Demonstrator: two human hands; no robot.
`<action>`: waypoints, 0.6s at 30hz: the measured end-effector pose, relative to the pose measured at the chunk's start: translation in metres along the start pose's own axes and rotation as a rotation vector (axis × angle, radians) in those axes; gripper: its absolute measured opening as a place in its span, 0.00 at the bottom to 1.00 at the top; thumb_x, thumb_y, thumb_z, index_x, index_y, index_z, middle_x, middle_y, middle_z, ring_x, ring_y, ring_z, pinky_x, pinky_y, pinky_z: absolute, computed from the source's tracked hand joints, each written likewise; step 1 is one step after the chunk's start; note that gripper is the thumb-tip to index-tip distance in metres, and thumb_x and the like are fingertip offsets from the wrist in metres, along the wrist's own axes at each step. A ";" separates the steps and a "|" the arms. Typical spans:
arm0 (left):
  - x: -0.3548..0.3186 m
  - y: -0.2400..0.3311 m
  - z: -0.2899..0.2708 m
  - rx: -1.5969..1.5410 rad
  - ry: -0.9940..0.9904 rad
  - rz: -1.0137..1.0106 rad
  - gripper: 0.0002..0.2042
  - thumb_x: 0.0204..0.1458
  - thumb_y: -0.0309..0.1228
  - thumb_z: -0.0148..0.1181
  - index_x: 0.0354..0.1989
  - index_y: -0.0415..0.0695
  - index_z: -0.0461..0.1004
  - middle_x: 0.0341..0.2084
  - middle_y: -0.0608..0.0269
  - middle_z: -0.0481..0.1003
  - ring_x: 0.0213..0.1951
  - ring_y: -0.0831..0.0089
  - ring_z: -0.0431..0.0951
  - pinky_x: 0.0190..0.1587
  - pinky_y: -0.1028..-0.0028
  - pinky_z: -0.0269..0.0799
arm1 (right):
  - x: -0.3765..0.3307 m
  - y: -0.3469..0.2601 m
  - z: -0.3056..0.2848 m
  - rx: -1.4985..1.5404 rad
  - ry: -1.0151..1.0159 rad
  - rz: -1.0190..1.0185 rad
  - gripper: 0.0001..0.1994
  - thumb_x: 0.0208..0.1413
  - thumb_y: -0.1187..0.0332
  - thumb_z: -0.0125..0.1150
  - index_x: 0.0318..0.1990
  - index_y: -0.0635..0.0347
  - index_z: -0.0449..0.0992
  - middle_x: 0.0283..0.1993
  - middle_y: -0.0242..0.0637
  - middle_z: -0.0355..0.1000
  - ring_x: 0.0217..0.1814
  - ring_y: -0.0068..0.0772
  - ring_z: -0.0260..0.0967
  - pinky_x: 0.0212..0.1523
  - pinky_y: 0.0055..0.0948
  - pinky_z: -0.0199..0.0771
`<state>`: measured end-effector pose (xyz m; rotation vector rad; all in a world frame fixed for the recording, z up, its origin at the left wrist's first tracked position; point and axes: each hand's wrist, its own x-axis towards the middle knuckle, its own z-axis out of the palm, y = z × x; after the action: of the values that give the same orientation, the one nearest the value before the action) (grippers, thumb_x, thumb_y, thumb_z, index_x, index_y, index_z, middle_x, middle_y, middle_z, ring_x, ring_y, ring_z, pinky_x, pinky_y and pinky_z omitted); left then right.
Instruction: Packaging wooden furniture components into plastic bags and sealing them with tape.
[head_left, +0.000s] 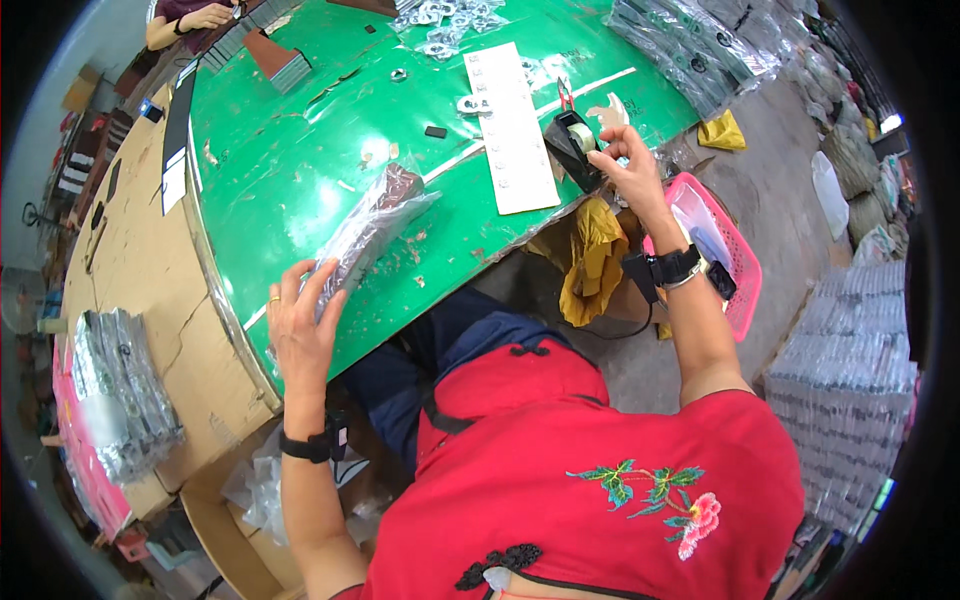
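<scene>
My left hand (302, 325) lies on the near end of a dark bundle in clear plastic wrap (372, 225), its fingers spread. The bundle rests slantwise on the green tabletop (290, 160), near its front edge. At the table's right edge, my right hand (632, 172) reaches to a black tape dispenser (566, 150) holding a roll of clear tape (582, 138). Thumb and forefinger are pinched together beside the roll, apparently on the tape's end; the other fingers are curled. Left of the dispenser lies a long white sheet (512, 135) with rows of small marks.
Red-handled pliers (565, 95) lie behind the dispenser. A pink basket (742, 270) and yellow crumpled plastic (594, 265) sit below the right edge. Wrapped packs (690, 50) and small metal parts (445, 25) are at the back. Another person's hand (208, 16) shows far left.
</scene>
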<state>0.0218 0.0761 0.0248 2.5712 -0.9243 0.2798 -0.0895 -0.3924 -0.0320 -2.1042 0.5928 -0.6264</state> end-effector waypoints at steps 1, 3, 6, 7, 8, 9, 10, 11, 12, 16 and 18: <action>0.000 0.000 0.000 -0.010 -0.003 -0.006 0.20 0.52 0.31 0.68 0.56 0.52 0.79 0.53 0.59 0.75 0.50 0.56 0.73 0.53 0.60 0.68 | -0.001 -0.001 0.000 -0.005 0.021 -0.034 0.21 0.52 0.59 0.73 0.48 0.60 0.76 0.31 0.33 0.78 0.33 0.27 0.75 0.40 0.32 0.73; 0.000 0.001 0.001 -0.003 -0.002 -0.024 0.20 0.52 0.31 0.68 0.56 0.52 0.79 0.53 0.59 0.75 0.50 0.56 0.73 0.53 0.60 0.68 | -0.003 -0.019 -0.007 -0.092 0.018 -0.007 0.20 0.53 0.60 0.72 0.48 0.60 0.76 0.31 0.32 0.78 0.33 0.25 0.74 0.39 0.30 0.72; 0.001 0.000 0.002 -0.001 0.003 -0.034 0.20 0.53 0.31 0.68 0.56 0.51 0.79 0.53 0.59 0.75 0.50 0.56 0.73 0.54 0.59 0.68 | -0.010 -0.021 -0.017 -0.040 -0.019 0.105 0.18 0.56 0.62 0.71 0.49 0.60 0.76 0.30 0.30 0.77 0.33 0.21 0.72 0.39 0.26 0.71; 0.002 -0.001 0.003 -0.002 0.011 -0.033 0.20 0.53 0.31 0.68 0.56 0.51 0.79 0.52 0.59 0.75 0.50 0.55 0.73 0.54 0.59 0.68 | -0.012 -0.017 -0.021 0.102 -0.057 0.183 0.16 0.57 0.63 0.70 0.49 0.61 0.76 0.30 0.28 0.77 0.34 0.19 0.71 0.38 0.24 0.70; 0.003 0.000 0.003 -0.007 0.007 -0.031 0.20 0.53 0.31 0.68 0.56 0.51 0.79 0.52 0.59 0.75 0.50 0.55 0.73 0.54 0.59 0.68 | -0.018 -0.015 -0.028 0.098 -0.054 0.188 0.16 0.57 0.63 0.70 0.49 0.61 0.76 0.30 0.28 0.77 0.34 0.19 0.71 0.38 0.24 0.70; 0.002 -0.001 0.002 -0.003 0.008 -0.033 0.20 0.53 0.30 0.68 0.56 0.51 0.79 0.52 0.58 0.75 0.50 0.55 0.73 0.54 0.59 0.68 | -0.026 -0.016 -0.034 0.168 -0.076 0.245 0.16 0.59 0.64 0.68 0.50 0.61 0.75 0.32 0.27 0.76 0.35 0.18 0.70 0.39 0.22 0.68; 0.002 -0.001 0.002 0.002 0.010 -0.034 0.20 0.52 0.30 0.67 0.55 0.51 0.79 0.52 0.58 0.75 0.50 0.55 0.73 0.54 0.58 0.68 | -0.036 -0.021 -0.038 0.237 -0.097 0.303 0.15 0.61 0.65 0.67 0.51 0.62 0.75 0.33 0.25 0.76 0.36 0.16 0.70 0.39 0.20 0.67; 0.002 -0.001 0.002 0.001 0.008 -0.039 0.20 0.52 0.30 0.67 0.55 0.51 0.79 0.52 0.58 0.75 0.50 0.55 0.73 0.54 0.58 0.68 | -0.047 -0.030 -0.040 0.310 -0.111 0.334 0.15 0.62 0.66 0.65 0.52 0.61 0.74 0.35 0.23 0.74 0.37 0.14 0.67 0.39 0.18 0.65; 0.002 0.000 0.001 -0.001 0.011 -0.035 0.20 0.52 0.30 0.67 0.55 0.51 0.79 0.52 0.58 0.75 0.50 0.55 0.73 0.54 0.58 0.68 | -0.054 -0.025 -0.043 0.307 -0.107 0.338 0.15 0.62 0.66 0.65 0.52 0.61 0.74 0.35 0.23 0.74 0.37 0.14 0.67 0.39 0.18 0.65; 0.002 0.001 -0.001 -0.034 0.009 -0.055 0.19 0.53 0.29 0.67 0.55 0.50 0.80 0.51 0.56 0.75 0.51 0.54 0.74 0.57 0.58 0.66 | -0.068 -0.002 -0.037 0.441 -0.103 0.344 0.12 0.63 0.67 0.65 0.51 0.59 0.74 0.33 0.20 0.71 0.34 0.10 0.64 0.36 0.16 0.62; 0.003 0.003 -0.001 -0.050 0.004 -0.057 0.19 0.53 0.28 0.67 0.55 0.50 0.80 0.51 0.56 0.75 0.51 0.54 0.74 0.57 0.58 0.66 | -0.062 0.012 -0.028 0.471 -0.082 0.333 0.10 0.63 0.68 0.65 0.48 0.58 0.75 0.29 0.18 0.70 0.30 0.10 0.63 0.33 0.16 0.61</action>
<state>0.0217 0.0727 0.0271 2.5451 -0.8445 0.2418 -0.1566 -0.3775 -0.0404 -1.5411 0.6574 -0.4350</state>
